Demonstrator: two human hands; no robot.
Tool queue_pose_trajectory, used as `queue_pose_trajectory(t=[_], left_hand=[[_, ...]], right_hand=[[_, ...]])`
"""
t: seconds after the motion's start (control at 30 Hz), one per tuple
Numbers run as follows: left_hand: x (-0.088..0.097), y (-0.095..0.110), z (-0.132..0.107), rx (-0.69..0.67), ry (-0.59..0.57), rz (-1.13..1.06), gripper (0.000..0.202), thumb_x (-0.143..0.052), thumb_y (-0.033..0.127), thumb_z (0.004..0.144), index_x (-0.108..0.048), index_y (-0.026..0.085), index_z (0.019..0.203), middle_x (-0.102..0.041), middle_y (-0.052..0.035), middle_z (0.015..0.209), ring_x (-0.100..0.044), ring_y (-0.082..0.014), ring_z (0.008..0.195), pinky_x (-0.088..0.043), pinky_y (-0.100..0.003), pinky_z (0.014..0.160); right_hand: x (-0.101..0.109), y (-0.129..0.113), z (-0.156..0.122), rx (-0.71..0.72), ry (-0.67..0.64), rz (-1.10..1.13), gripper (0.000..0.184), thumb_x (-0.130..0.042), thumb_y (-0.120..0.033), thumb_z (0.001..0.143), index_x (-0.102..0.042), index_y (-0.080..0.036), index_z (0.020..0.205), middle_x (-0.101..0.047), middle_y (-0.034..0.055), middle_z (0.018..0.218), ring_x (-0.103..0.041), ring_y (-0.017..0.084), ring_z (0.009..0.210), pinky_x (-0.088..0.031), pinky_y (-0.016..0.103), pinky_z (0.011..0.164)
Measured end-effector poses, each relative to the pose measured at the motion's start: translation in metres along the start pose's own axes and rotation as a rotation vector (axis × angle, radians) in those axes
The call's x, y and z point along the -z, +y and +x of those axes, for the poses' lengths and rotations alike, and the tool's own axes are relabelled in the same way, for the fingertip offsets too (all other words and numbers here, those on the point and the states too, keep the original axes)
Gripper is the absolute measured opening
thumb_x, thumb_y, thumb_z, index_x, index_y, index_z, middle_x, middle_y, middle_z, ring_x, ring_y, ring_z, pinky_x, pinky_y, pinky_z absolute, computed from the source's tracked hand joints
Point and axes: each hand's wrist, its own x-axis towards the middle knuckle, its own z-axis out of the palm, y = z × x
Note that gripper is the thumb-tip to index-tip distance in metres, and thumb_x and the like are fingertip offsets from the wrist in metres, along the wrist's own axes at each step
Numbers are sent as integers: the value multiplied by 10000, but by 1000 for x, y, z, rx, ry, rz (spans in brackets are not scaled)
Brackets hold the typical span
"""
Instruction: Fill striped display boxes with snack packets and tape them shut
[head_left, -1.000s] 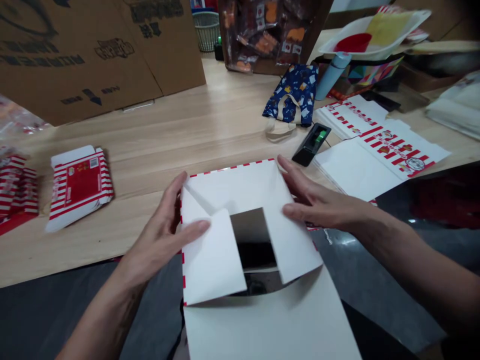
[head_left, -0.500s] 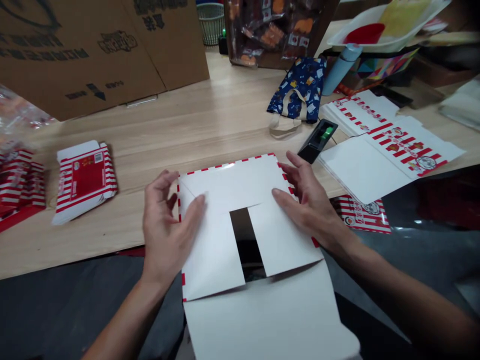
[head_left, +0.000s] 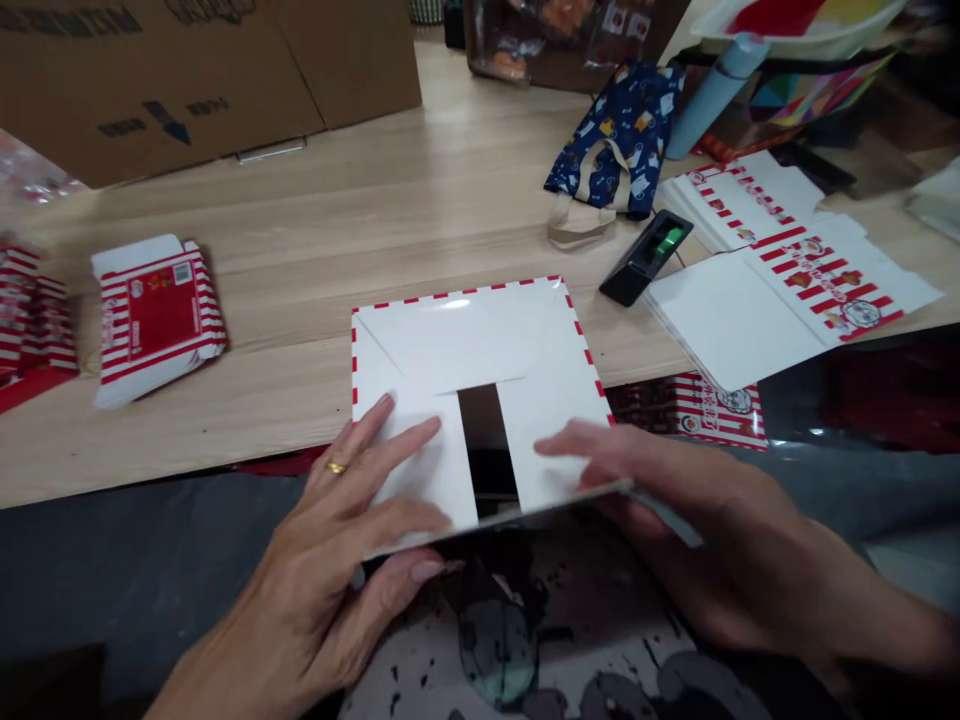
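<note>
A white carton with red-striped edges [head_left: 465, 340] lies at the near edge of the wooden table [head_left: 360, 230], its two side flaps folded in with a dark gap between them. My left hand [head_left: 352, 540], with a gold ring, pinches the left flap: fingers on top, thumb under the near edge. My right hand [head_left: 675, 520] grips the right flap and near corner the same way, its fingers blurred by motion. The carton's large near flap is out of sight below it.
A folded red-striped carton [head_left: 154, 315] and more of them lie at the left. Flat carton blanks [head_left: 780, 280] are stacked at the right, beside a black tape dispenser [head_left: 645, 255], a blue patterned bag [head_left: 619, 140] and a blue bottle [head_left: 712, 90]. A big cardboard box [head_left: 187, 70] stands behind.
Both hands slid from the carton's sides to its near edge. The large near flap, spread toward me before, has gone out of sight beneath. The side flaps lie closer together.
</note>
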Motion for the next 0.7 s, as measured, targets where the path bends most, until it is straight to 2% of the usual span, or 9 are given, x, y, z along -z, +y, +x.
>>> queue_pose_trajectory(t=[0.07, 0.13, 0.17, 0.27, 0.33, 0.47, 0.57, 0.63, 0.7], left_hand=[[-4, -6, 6, 32, 97, -49, 546, -609, 213, 939, -473, 336, 1453, -590, -52, 1439, -466, -279, 1436, -419, -548, 1201], [-8, -11, 10, 60, 279, -91, 779, -664, 187, 911, -265, 339, 1564, -565, -78, 1453, -537, -257, 1372, -484, -499, 1160], [-8, -14, 11, 37, 296, -63, 840, -685, 208, 905, -211, 350, 1583, -494, -95, 1526, -517, -272, 1389, -488, -506, 1152], [-4, -20, 15, -84, 58, 164, 869, -701, 383, 903, -197, 322, 1609, -69, -115, 1715, -300, -386, 1515, -423, -587, 1175], [1, -24, 19, -139, -92, 281, 906, -689, 475, 895, -183, 278, 1620, 27, -110, 1716, -193, -417, 1543, -392, -597, 1188], [4, -35, 23, -232, -191, 391, 919, -673, 480, 899, -171, 223, 1626, -299, -102, 1661, -129, -355, 1569, -314, -559, 1243], [-2, -45, 20, -283, -177, 373, 804, -664, 443, 911, -287, 251, 1594, -481, -84, 1559, -270, -323, 1536, -272, -559, 1257], [-6, -48, 17, -301, -144, 339, 746, -650, 439, 916, -329, 299, 1575, -564, -62, 1487, -367, -309, 1493, -262, -575, 1256], [-8, -49, 15, -298, -102, 330, 745, -655, 435, 909, -332, 322, 1571, -552, -60, 1499, -383, -313, 1484, -293, -582, 1243]], right_hand=[[-15, 13, 9, -8, 144, -16, 891, -471, -5, 910, -88, -320, 1651, -416, 35, 1596, -550, 217, 1346, -601, 353, 1006], [-20, 19, 16, 15, 130, -96, 860, -472, -12, 913, -142, -311, 1648, -289, 67, 1658, -494, 264, 1398, -608, 388, 987], [-20, 20, 18, 15, 93, -149, 820, -487, -44, 924, -187, -297, 1643, -215, 79, 1683, -435, 298, 1442, -585, 431, 1022], [-15, 18, 24, -27, -20, -293, 776, -567, -242, 959, -200, -255, 1642, 2, 81, 1714, -146, 385, 1551, -385, 605, 1177], [-12, 19, 26, -37, -95, -341, 816, -583, -357, 954, -173, -228, 1647, 8, 81, 1712, -28, 385, 1561, -251, 648, 1223], [-9, 33, 28, 49, -251, -326, 788, -526, -338, 952, -187, -161, 1641, -210, 111, 1678, -129, 298, 1565, -141, 554, 1278], [-7, 45, 29, 113, -298, -258, 729, -530, -349, 957, -281, -164, 1617, -344, 126, 1626, -317, 273, 1512, -151, 520, 1283], [-8, 49, 31, 130, -295, -212, 723, -552, -384, 952, -315, -191, 1607, -384, 124, 1605, -397, 281, 1470, -174, 538, 1275], [-10, 49, 33, 121, -274, -195, 741, -569, -409, 945, -304, -222, 1612, -360, 108, 1619, -385, 296, 1476, -185, 562, 1267]])
